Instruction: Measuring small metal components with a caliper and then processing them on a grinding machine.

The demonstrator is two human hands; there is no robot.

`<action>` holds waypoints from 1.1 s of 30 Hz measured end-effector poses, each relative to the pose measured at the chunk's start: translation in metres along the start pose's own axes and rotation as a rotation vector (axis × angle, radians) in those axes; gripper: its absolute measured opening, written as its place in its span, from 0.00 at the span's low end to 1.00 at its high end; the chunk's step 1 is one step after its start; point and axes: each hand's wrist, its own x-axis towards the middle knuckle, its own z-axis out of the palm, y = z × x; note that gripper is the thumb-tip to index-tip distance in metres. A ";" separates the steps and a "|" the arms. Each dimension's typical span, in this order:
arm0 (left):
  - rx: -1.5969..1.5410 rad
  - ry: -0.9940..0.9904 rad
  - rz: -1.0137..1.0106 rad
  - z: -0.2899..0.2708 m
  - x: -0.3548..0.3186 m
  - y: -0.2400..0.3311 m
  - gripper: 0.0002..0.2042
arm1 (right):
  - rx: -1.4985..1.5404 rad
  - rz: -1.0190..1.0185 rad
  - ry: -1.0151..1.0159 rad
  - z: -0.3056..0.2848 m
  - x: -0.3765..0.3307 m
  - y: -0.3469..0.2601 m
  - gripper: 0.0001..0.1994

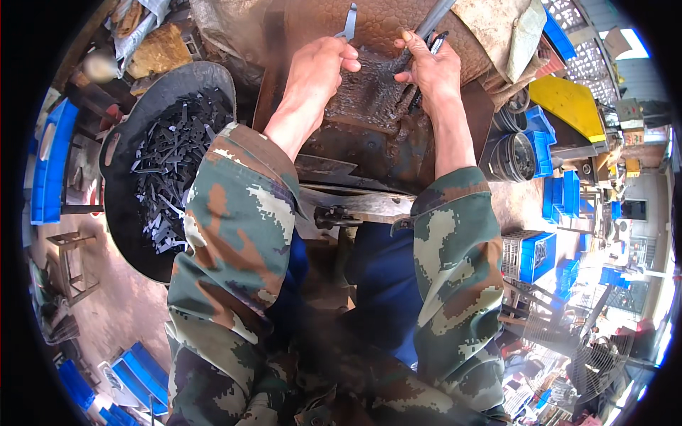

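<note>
My left hand (316, 78) is closed, pinching a small flat metal piece (349, 23) with a narrow, blade-like shape that points up and away. To its right, my right hand (435, 69) is closed on a dark, slim piece (439, 42) whose kind I cannot make out. A grey metal bar (435, 18) slants past the right thumb; whether the hand grips it too is hard to tell. Both hands are over a wet, brown, grimy work surface (366, 92). At left, a black rubber basin (117, 213) holds a heap of flat dark metal pieces (174, 156) of similar look.
A brown metal ledge (341, 167) lies between my forearms. Blue crates (53, 163) stand at far left, with a wooden stool (73, 266) below. On the right are black buckets (517, 156), a yellow panel (565, 106), more blue crates (536, 257) and a large fan (582, 348).
</note>
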 end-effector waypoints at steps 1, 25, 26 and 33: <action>0.005 0.007 0.004 -0.003 0.000 0.001 0.16 | 0.011 -0.006 -0.004 0.004 0.000 0.000 0.12; -0.021 -0.016 0.020 0.001 0.002 -0.001 0.16 | -0.019 -0.008 0.025 0.000 -0.001 -0.001 0.12; -0.019 -0.012 0.023 -0.001 0.002 0.000 0.16 | -0.016 -0.010 0.021 0.002 -0.001 -0.002 0.12; -0.050 -0.013 0.027 0.003 0.002 -0.006 0.15 | -0.012 -0.002 0.009 0.003 0.001 -0.001 0.12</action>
